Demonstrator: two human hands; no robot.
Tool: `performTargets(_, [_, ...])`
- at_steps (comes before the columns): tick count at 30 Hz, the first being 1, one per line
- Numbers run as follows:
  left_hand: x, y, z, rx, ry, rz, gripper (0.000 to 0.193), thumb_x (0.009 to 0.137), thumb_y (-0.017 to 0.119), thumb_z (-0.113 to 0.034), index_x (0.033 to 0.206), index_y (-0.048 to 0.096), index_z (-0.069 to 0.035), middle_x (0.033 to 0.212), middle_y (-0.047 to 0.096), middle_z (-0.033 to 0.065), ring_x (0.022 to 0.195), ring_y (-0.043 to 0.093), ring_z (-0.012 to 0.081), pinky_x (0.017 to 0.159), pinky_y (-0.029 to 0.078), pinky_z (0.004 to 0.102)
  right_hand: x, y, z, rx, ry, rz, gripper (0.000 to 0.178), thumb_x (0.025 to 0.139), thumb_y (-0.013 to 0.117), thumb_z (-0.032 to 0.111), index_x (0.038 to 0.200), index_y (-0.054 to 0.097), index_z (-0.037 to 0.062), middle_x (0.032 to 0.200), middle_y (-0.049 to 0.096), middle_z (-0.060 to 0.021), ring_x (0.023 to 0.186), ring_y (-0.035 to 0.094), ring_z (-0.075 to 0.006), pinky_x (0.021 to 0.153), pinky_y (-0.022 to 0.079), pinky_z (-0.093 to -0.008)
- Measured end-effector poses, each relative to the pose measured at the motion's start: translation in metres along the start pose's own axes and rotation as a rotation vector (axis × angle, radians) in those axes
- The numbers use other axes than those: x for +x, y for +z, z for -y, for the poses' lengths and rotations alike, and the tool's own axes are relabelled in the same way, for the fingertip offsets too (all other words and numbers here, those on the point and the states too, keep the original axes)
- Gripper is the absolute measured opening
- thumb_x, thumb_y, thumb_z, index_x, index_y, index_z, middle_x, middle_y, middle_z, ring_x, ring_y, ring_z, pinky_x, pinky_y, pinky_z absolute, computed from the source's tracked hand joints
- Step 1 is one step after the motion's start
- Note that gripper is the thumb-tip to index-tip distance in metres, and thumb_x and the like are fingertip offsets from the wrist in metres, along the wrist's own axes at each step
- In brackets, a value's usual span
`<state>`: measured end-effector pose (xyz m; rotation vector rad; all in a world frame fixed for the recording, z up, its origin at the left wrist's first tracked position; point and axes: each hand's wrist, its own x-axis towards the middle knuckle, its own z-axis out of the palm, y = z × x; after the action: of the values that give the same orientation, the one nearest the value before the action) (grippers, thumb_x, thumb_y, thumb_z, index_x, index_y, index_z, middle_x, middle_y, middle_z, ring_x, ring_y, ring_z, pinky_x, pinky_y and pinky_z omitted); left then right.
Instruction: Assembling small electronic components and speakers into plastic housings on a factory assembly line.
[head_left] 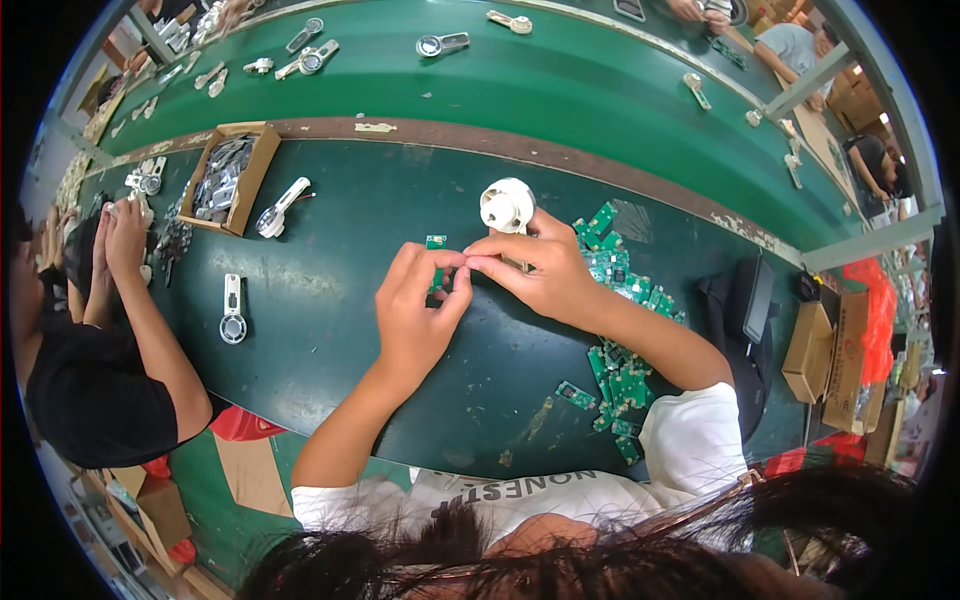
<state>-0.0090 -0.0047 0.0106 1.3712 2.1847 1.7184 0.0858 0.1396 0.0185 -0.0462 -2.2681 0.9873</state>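
Observation:
My left hand [418, 315] is closed on a small green circuit board [436, 243], which stands upright behind the fingers. My right hand [550, 272] holds a white plastic fan housing [507, 204] with a round head, its handle mostly hidden by the hand. The thumb and forefinger tips of both hands meet between the board and the housing. Whatever they pinch there is too small to make out. Beside my right forearm lies a loose heap of green circuit boards [628, 385], running from behind the wrist toward the near table edge.
Two white fan housings [233, 308] [283, 207] lie left of my hands. A cardboard box [250, 185] of dark parts stands behind them. Beyond a raised strip, a green conveyor belt [380, 80] carries several housings. A co-worker [110, 390] works at left. A black bag [735, 330] rests at right.

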Motion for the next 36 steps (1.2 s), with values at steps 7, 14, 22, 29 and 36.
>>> performTargets(7, [0.005,-0.005,0.007,0.002,0.098,-0.045,0.017,0.083,0.057,0.005,0.095,0.064,-0.004,0.078,0.065,0.007,0.071,0.059,0.019,0.06,0.046,0.0281,0.004,-0.003,-0.001,-0.1,0.115,-0.054,0.007,0.084,0.068,0.006,0.087,0.063,0.0027,0.086,0.059,-0.0083,0.075,0.059,-0.0179,0.062,0.046,-0.0304])
performTargets(14, [-0.003,0.003,0.009,-0.098,-0.064,0.0,0.028,0.087,0.061,-0.003,0.112,0.048,-0.002,0.081,0.068,0.009,0.061,0.056,0.0102,0.049,0.038,0.0243,-0.002,0.007,0.006,0.302,0.398,0.056,0.008,0.087,0.065,0.007,0.089,0.061,0.0006,0.089,0.059,-0.006,0.079,0.062,-0.0132,0.068,0.048,-0.026])
performTargets(22, [-0.002,0.004,0.012,-0.238,-0.219,0.029,0.015,0.084,0.064,-0.001,0.096,0.057,0.004,0.079,0.066,0.0077,0.062,0.058,0.0084,0.055,0.047,0.0222,-0.006,0.015,-0.001,0.186,0.217,-0.053,0.009,0.08,0.071,0.009,0.086,0.067,0.004,0.09,0.06,-0.0083,0.083,0.059,-0.0197,0.071,0.048,-0.0324])
performTargets(29, [0.0,0.002,0.008,-0.423,-0.367,-0.008,0.01,0.084,0.064,0.004,0.088,0.055,0.006,0.082,0.065,0.0075,0.074,0.065,0.0098,0.062,0.054,0.023,-0.007,0.017,0.0,-0.085,0.08,-0.075,0.012,0.08,0.071,0.012,0.085,0.065,0.0027,0.088,0.057,-0.0096,0.078,0.058,-0.0225,0.068,0.047,-0.0334])
performTargets(36, [-0.002,0.007,0.009,-0.324,-0.306,-0.027,0.016,0.082,0.067,0.003,0.081,0.051,0.004,0.081,0.064,0.0089,0.075,0.067,0.0127,0.062,0.056,0.0252,-0.008,0.02,0.002,0.349,0.372,-0.036,0.007,0.08,0.069,0.002,0.084,0.063,0.0012,0.087,0.058,-0.0045,0.083,0.056,-0.015,0.074,0.045,-0.0296])
